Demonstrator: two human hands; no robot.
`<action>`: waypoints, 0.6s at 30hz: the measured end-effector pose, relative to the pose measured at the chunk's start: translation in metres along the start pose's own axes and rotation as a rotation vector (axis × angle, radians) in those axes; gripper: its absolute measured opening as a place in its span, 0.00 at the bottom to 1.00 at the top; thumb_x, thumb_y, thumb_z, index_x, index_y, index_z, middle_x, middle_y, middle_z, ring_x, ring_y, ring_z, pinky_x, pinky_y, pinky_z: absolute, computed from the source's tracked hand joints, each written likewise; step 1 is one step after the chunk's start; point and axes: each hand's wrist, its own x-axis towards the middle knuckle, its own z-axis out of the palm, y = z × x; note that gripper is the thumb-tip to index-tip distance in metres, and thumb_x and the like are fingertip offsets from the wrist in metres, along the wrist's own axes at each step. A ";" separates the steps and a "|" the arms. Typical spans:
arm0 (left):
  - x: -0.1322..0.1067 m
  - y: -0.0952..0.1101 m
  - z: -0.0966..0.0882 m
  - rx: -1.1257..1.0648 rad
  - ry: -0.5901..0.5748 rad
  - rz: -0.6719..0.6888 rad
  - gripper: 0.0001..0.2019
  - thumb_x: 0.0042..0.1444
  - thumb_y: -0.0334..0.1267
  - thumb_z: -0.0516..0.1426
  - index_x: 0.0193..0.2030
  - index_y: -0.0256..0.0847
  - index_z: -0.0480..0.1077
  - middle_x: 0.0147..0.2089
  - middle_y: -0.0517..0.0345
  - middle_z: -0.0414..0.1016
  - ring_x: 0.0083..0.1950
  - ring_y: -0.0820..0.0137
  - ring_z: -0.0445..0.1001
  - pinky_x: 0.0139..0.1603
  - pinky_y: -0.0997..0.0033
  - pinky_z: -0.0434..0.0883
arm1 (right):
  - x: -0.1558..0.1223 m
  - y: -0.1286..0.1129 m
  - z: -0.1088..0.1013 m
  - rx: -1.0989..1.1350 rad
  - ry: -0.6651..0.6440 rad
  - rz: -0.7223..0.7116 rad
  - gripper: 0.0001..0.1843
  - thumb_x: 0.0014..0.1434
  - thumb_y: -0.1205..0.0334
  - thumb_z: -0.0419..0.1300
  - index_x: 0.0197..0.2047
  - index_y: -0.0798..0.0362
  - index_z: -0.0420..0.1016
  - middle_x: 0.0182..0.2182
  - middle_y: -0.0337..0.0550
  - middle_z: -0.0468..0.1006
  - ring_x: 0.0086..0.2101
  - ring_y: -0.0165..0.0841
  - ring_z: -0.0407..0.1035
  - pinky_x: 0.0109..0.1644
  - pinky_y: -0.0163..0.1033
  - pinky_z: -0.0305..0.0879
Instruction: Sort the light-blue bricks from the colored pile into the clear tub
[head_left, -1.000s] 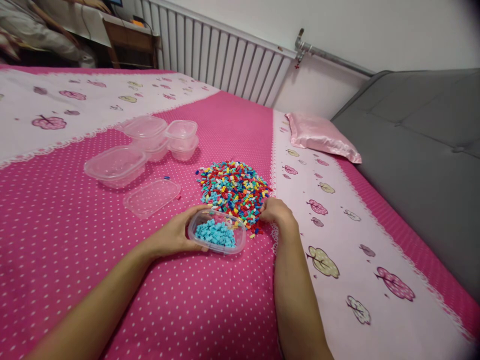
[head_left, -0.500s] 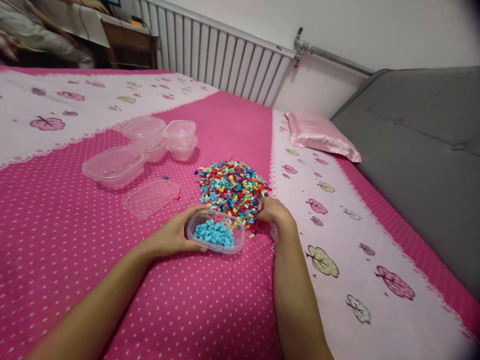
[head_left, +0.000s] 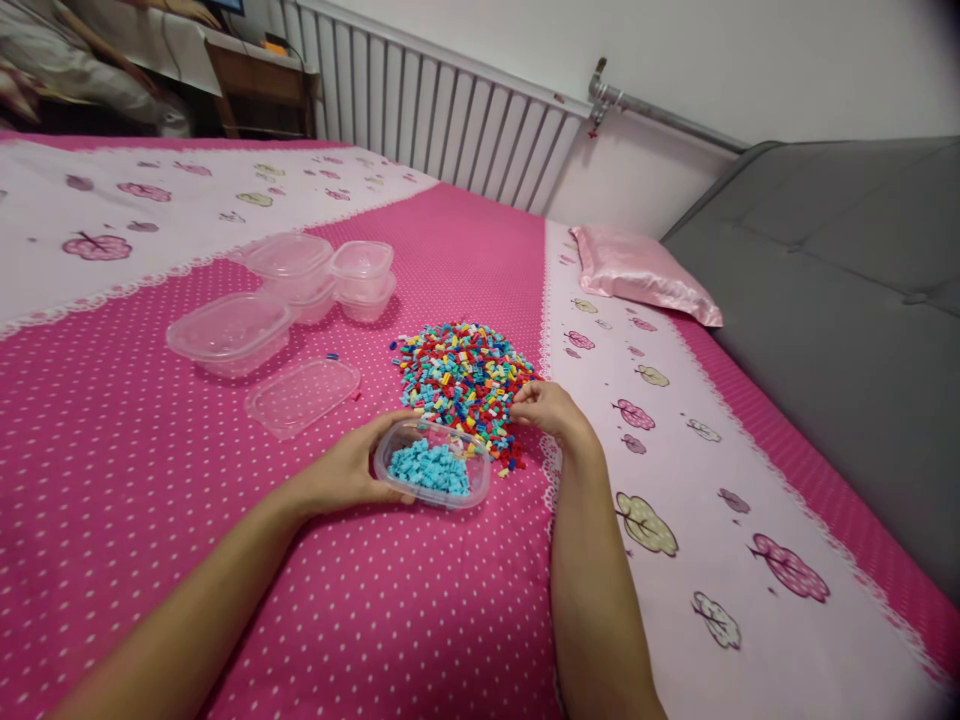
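Note:
My left hand [head_left: 365,463] grips the left end of a clear plastic container [head_left: 480,478], which is tilted toward me. Light blue toy bricks [head_left: 429,467] lie inside it. Just beyond is a heaped pile of small mixed-colour toy bricks [head_left: 465,375], in red, yellow, blue, white and green. At the pile's right edge is my right hand [head_left: 547,408], its thumb and index finger pinched together; whatever sits between the fingertips is too small to make out.
A clear lid [head_left: 304,395] lies flat left of the pile, with one dark blue brick [head_left: 332,356] beside it. Several lidded clear containers [head_left: 229,330] stand farther left. A pink pillow [head_left: 641,272] rests near the grey headboard [head_left: 840,260]. A seated person [head_left: 90,75] is at the far left.
My right hand has shifted slightly right and up at the pile's edge, and its pinched fingertips now show. My left hand and the container have stayed in place.

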 end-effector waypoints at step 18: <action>0.000 0.000 0.000 0.034 0.000 -0.005 0.40 0.41 0.43 0.69 0.60 0.42 0.56 0.60 0.47 0.68 0.60 0.56 0.68 0.59 0.55 0.67 | 0.008 0.004 0.007 0.117 0.089 0.083 0.09 0.50 0.71 0.59 0.34 0.56 0.79 0.24 0.40 0.79 0.26 0.28 0.73 0.32 0.30 0.67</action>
